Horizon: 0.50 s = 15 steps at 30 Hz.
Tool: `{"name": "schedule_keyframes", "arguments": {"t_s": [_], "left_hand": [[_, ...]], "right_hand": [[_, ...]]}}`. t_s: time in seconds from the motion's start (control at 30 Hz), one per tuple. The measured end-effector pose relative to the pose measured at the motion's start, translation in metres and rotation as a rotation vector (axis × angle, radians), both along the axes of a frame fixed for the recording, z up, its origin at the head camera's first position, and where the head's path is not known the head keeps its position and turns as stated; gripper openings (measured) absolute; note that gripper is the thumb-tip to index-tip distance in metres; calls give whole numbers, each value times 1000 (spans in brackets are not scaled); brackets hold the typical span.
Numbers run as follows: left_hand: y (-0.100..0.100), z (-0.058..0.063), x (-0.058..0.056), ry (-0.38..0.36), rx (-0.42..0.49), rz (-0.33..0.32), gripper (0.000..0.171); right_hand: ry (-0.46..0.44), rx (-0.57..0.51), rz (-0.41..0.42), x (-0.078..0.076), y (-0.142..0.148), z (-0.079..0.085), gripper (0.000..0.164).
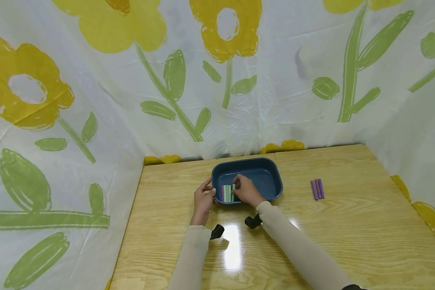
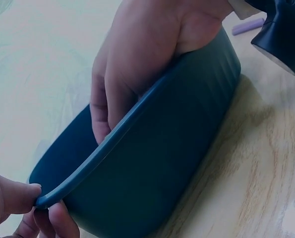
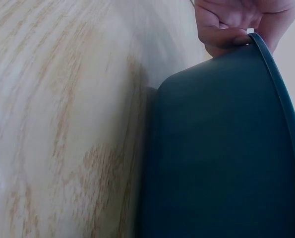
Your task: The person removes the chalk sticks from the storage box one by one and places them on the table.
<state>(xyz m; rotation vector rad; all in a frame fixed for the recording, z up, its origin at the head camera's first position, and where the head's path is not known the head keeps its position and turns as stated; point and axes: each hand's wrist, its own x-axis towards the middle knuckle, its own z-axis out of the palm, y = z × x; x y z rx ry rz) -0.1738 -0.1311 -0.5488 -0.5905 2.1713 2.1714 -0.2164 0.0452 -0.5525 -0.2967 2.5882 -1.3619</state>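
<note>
A dark blue plastic basin (image 1: 253, 163) stands on the table. My left hand (image 1: 204, 200) pinches its left rim between thumb and fingers; the left wrist view shows this grip (image 2: 18, 210) at the corner. Inside the basin's left end, several chalk sticks (image 1: 226, 193) lie side by side, one pink-purple and the others pale green. My right hand (image 1: 247, 191) reaches over the front rim into the basin, thumb and fingers pinching the rightmost green stick (image 1: 233, 192) of the row. In the left wrist view the right hand's fingertips (image 2: 100, 134) drop behind the rim. The right wrist view shows mostly the basin's outer wall (image 3: 221, 139).
Three purple chalk sticks (image 1: 317, 189) lie on the wooden table (image 1: 351, 225), right of the basin. A flower-printed cloth (image 1: 282, 100) hangs behind the table and along its sides. Dark wrist cameras (image 1: 217, 231) stick out from both sleeves.
</note>
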Motion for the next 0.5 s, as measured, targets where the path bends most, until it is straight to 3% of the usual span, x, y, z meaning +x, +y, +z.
{"name": "schedule_keyframes", "arguments": {"t_s": [0.23,0.5], "left_hand": [[0,2,1,-10,-3,1,46],[2,4,1,-17,-18,11,45]], "right_hand": [[97,-118,-5,0,3,-2,22],[176,-290,-82,6,8,3,26]]}}
